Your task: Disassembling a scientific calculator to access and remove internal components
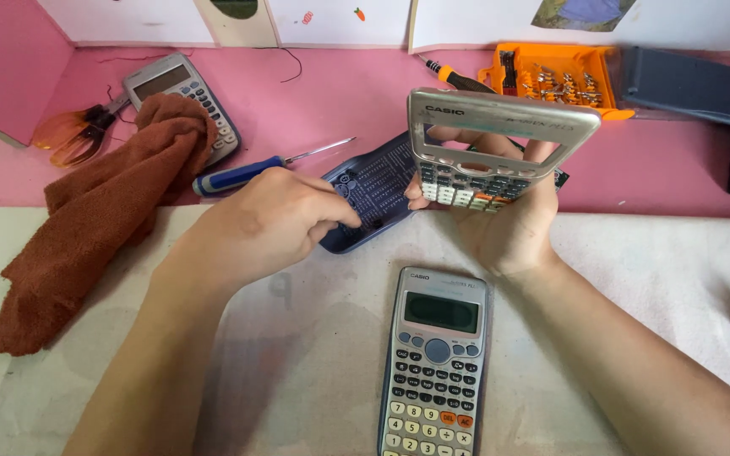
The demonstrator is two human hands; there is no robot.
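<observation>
1. The right hand (500,221) holds a silver calculator front shell (500,135) raised and tilted above the table, fingers curled behind it, its display window empty.
2. The left hand (268,221) rests, fingers loosely bent, on a dark calculator back cover (378,187) lying on the pink surface.
3. A whole calculator (434,363) lies below both hands.
4. A brown cloth (103,211), a blue-handled screwdriver (242,173) and an orange bit case (555,78) lie nearby.

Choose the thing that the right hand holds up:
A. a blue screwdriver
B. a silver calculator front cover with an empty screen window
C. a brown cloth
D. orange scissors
B: the right hand holds up the silver front cover, and fingers show through its empty window, while the screwdriver, cloth and scissors lie on the table.
</observation>
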